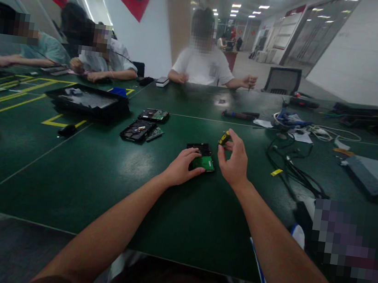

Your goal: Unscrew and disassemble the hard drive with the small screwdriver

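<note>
1. Drive (199, 148) with a green board (205, 163) lies mid-worktop (101, 172), just ahead of the wearer.
2. Left hand (182, 166) grips it, fingers curled over the top and thumb along the board's near edge.
3. Right hand (235, 160), just beside the drive, pinches a yellow-and-black screwdriver (224, 138) between thumb and fingertips.
4. Opened drives (141, 130) lie to the left, near a black tray (86, 100); cables (290, 168) sprawl to the right.
5. Person (204, 64) in a white shirt sits opposite.

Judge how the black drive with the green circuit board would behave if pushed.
The drive looks flat and rigid, so it would probably slide, not tip. The glossy table may let it skid easily. Its exposed green board seems fragile.
</note>
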Available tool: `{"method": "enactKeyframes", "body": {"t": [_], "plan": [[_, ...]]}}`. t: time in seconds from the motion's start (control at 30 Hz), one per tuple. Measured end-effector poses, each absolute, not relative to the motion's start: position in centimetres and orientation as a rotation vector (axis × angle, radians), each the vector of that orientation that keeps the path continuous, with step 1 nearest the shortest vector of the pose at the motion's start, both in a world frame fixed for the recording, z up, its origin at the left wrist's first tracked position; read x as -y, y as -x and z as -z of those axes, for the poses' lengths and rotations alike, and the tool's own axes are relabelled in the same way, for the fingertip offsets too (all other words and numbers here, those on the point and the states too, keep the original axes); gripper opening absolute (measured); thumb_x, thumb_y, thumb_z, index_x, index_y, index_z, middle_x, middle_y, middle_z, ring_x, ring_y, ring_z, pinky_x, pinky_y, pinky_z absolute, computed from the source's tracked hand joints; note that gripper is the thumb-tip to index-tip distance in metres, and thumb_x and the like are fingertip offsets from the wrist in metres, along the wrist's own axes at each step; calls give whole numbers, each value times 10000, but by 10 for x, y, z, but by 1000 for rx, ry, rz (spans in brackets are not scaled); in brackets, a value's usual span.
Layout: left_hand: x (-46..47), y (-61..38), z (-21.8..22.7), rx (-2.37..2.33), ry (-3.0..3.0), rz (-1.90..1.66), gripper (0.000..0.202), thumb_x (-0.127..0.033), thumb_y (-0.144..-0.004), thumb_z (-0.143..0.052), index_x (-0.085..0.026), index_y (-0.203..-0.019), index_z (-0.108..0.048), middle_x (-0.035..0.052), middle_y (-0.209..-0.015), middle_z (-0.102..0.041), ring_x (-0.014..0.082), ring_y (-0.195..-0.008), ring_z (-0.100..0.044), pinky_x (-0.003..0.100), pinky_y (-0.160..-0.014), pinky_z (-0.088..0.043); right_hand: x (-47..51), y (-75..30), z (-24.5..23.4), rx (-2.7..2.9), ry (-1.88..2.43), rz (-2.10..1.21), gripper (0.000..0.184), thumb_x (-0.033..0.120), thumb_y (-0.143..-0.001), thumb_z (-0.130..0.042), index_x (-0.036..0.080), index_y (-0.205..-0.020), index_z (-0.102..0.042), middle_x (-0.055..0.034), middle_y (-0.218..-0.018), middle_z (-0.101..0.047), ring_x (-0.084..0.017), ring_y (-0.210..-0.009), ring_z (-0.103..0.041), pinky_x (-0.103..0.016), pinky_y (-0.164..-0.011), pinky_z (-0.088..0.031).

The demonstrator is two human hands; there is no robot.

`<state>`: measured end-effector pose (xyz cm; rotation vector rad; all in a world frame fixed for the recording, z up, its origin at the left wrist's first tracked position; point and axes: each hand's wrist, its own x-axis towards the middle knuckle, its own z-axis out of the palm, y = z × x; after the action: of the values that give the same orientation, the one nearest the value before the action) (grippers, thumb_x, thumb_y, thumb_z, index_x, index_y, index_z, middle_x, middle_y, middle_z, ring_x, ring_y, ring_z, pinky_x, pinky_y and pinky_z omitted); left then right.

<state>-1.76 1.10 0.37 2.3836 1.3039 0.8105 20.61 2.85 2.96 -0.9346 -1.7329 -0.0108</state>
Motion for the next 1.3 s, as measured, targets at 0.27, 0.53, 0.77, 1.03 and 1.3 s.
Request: {"method": "enactKeyframes", "body": {"t": [0.27,0.53,0.77,1.03,1.3], "plan": [[-10,18,-4,-1310,-2384,-810,581,-523,-908,-682,-174,-1364,-595,158,-1534,-508,307,-1466,-426,494,-1233,-343,-27,-204,-29,1744,915,6,659,271,-980,-583,325,-1579,-313,-127,-1393,-552,-261,-1033,-688,-499,-911,-642],[-12,17,-2,-1300,-2389,-810,593,-527,-906,-684,-181,-1379,-592,154,-1539,-505,310,-1468,-425,503,-1231,-341,-28,-205,-29,1719,947,31,670,283,-970,-603,314,-1576,-320,-119,-1331,-566,-245,-966,-685,-474,-865,-654],[-11,17,-4,-1305,-2388,-814,598,-526,-907,-682,-171,-1380,-596,164,-1532,-512,315,-1463,-432,507,-1231,-345,-28,-206,-30,1732,948,62,652,276,-985,-584,312,-1576,-312,-129,-1392,-555,-265,-1052,-680,-496,-908,-643],[-12,17,-2,-1309,-2387,-816,596,-523,-900,-689,-177,-1378,-603,152,-1529,-517,309,-1458,-437,497,-1232,-347,-29,-206,-31,1726,949,100,652,271,-969,-596,300,-1565,-331,-132,-1342,-569,-269,-1031,-676,-514,-896,-642],[-12,17,-1,-1302,-2391,-815,614,-536,-904,-678,-160,-1384,-603,161,-1521,-523,306,-1458,-435,478,-1234,-348,-27,-205,-32,1679,983,92,623,305,-952,-633,280,-1522,-383,-128,-1283,-580,-250,-947,-674,-493,-841,-649]]}}
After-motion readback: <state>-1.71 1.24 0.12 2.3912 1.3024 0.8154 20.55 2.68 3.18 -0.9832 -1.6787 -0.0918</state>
